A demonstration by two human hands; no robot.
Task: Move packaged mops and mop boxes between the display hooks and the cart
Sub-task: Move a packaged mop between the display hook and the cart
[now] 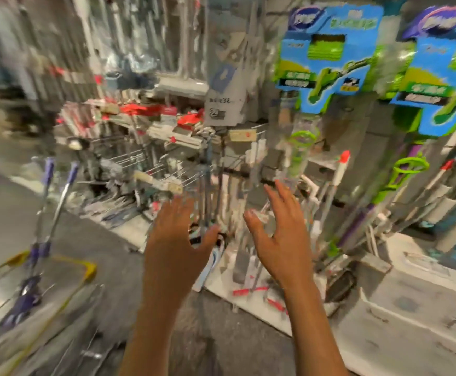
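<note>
Both forearms are extended, left hand (176,234) and right hand (278,234) spread, nothing held; hanging packaged mops (327,63) remain unmoved.

A shop aisle: packaged mops (327,63) hanging on display hooks under bright blue-green cards, wire racks (129,158) crowded with goods, a cart (58,289) on grey floor.
</note>
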